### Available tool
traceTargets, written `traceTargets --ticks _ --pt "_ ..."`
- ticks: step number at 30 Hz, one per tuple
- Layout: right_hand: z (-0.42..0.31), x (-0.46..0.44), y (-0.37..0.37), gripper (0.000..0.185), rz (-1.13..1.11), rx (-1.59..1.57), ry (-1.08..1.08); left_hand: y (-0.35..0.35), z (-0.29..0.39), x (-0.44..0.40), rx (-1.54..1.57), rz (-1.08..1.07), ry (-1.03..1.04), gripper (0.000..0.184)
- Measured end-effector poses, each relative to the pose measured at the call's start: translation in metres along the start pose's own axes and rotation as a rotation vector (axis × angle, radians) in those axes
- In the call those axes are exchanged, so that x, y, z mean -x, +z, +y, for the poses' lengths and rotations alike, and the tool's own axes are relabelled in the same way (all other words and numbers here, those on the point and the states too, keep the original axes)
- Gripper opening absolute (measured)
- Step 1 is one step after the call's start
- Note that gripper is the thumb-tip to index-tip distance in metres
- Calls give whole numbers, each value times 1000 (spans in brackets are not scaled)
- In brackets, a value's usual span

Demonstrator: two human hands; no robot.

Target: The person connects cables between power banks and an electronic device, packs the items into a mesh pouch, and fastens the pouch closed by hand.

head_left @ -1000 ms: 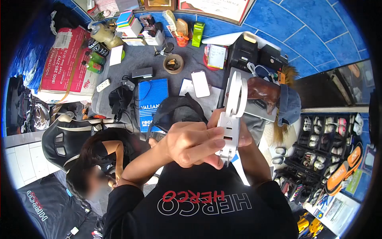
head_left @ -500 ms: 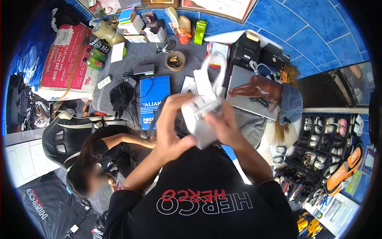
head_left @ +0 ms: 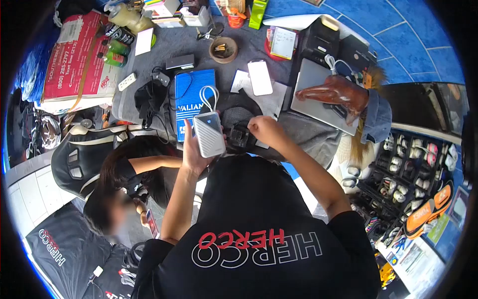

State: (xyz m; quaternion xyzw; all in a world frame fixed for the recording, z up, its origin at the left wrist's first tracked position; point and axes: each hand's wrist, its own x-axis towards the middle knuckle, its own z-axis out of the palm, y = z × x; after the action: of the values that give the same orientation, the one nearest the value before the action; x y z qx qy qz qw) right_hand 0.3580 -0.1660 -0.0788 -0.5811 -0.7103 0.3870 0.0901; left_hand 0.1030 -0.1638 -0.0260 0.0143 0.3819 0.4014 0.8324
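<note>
My left hand [head_left: 191, 155] is closed round a white power bank [head_left: 209, 134] with a ribbed front and a small dark display. Its white cable loop [head_left: 209, 94] stands up from the top end, over a blue record book [head_left: 195, 107]. To the right, my right hand [head_left: 267, 130] is curled with its fingers drawn together, and whether anything is inside them is hidden. Beside those fingertips lies a black object with straps [head_left: 241, 135]. A white phone [head_left: 261, 78] rests on papers beyond it.
A seated person [head_left: 129, 174] at the left holds a phone [head_left: 152, 223]. On the desk are a round bowl [head_left: 222, 50], a notepad [head_left: 283, 43] and a laptop [head_left: 309, 94] under a brown horse figure [head_left: 331, 94]. A red box [head_left: 77, 55] stands far left.
The power bank has moved down and left, now in my left hand alone. My right hand has let go of it and is near the black object. The view has shifted.
</note>
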Motion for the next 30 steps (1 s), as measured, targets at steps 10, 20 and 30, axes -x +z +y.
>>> traceTargets --ticks 10,20,30 --pt "69 -3 79 39 174 542 10 4 0 5 -1017 -56 468 59" --pt "81 23 51 36 577 386 395 62 12 25 -1090 -374 746 86" --pt "137 2 62 24 566 -161 415 79 -6 17 295 -515 -74 117"
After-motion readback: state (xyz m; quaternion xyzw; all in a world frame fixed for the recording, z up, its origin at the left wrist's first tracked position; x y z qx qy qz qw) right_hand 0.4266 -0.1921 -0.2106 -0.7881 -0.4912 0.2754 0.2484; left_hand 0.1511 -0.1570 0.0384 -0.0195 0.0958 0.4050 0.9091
